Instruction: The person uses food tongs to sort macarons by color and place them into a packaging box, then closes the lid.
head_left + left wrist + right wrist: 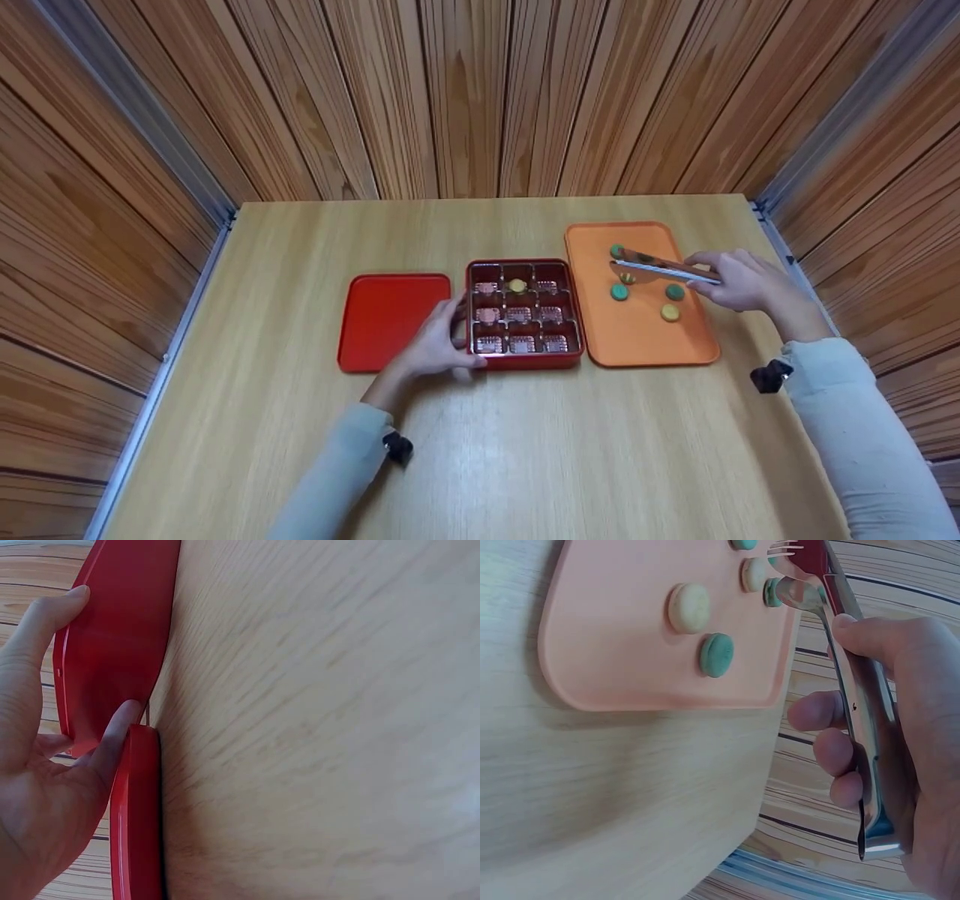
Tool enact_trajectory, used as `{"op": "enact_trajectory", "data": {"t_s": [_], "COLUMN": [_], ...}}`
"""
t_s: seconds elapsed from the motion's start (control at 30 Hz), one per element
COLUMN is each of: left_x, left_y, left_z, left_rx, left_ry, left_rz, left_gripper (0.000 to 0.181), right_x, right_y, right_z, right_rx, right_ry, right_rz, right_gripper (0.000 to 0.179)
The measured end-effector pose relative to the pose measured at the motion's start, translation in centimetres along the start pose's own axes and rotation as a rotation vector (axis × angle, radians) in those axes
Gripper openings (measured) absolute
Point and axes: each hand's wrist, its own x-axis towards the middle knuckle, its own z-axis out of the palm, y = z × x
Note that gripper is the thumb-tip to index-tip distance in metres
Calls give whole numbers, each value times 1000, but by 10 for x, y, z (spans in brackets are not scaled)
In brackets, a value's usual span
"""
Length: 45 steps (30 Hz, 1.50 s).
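My left hand (435,341) holds the near left corner of a dark red compartment box (525,362), its thumb against the near wall in the left wrist view. A yellow macaron (517,286) sits in the far middle compartment. My right hand (739,279) grips metal serving tongs (667,268), one end fork-shaped and the other spoon-shaped. Their tips are apart over the far left of an orange tray (637,341), overlapping a green macaron (616,251) and a pale yellow one (627,278). Nearer lie green macarons (619,292) and another yellow macaron (670,313).
A flat red lid (386,322) lies on the wooden table (525,450), left of the box. The tray stands right beside the box's right wall. Wood-plank panels (465,97) rise behind the table and at both sides.
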Motion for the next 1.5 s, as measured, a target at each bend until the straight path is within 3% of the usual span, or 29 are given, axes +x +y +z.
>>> {"op": "enact_trajectory", "data": {"t_s": [0.4, 0.8, 1.5], "left_x": [0, 0, -1], "left_y": [0, -1, -2], "left_z": [1, 1, 0], "left_rx": [23, -19, -9], "left_ry": [3, 7, 5], "left_rz": [2, 2, 4], "left_gripper": [132, 133, 132], "right_x": [6, 6, 5], "right_y": [7, 11, 5], "right_z": [13, 19, 18], "right_rx": [82, 119, 126], "right_ry": [-61, -99, -101], "right_rz": [87, 119, 84], "right_gripper": [49, 49, 37]}}
